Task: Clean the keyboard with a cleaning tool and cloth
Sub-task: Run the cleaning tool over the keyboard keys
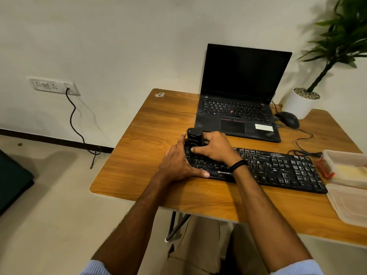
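Table point(151, 135): laptop point(244, 80) open at the back, keyboard point(278, 167) flat just in front of it. Left hand point(178, 163) rests on keyboard's left end, fingers roughly straight. Right hand point(214, 149) curled round black tool point(193, 138), upright on the left-end keys.

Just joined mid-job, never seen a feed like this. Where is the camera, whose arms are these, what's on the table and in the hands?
No machine: a person works bare-handed, and the one picture comes from a camera on their head, looking down. The right hand grips a small black cleaning tool on the left end of the black keyboard; the left hand rests on that end beside it. The wooden table also holds an open laptop, a mouse and clear plastic containers at the right.
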